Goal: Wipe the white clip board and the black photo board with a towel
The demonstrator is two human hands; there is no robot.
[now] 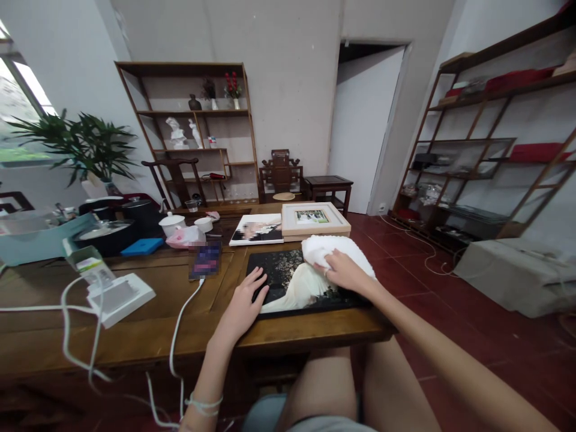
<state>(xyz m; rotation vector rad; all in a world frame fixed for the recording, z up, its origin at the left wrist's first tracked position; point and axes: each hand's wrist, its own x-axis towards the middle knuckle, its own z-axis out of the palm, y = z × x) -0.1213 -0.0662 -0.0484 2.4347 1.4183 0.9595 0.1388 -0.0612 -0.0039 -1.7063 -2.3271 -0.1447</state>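
A dark photo print with a white shape on it lies flat on the wooden table in front of me. My left hand lies flat on its left edge, fingers spread. My right hand presses a white cloth onto the print's upper right part, fingers curled on the cloth. Behind the print lie a second photo print and a light wooden picture frame.
A phone with a white cable lies left of the print. Further left are a white power block, a blue box, teaware and dark pots. Shelves line the back wall and right wall; my bare legs are under the table edge.
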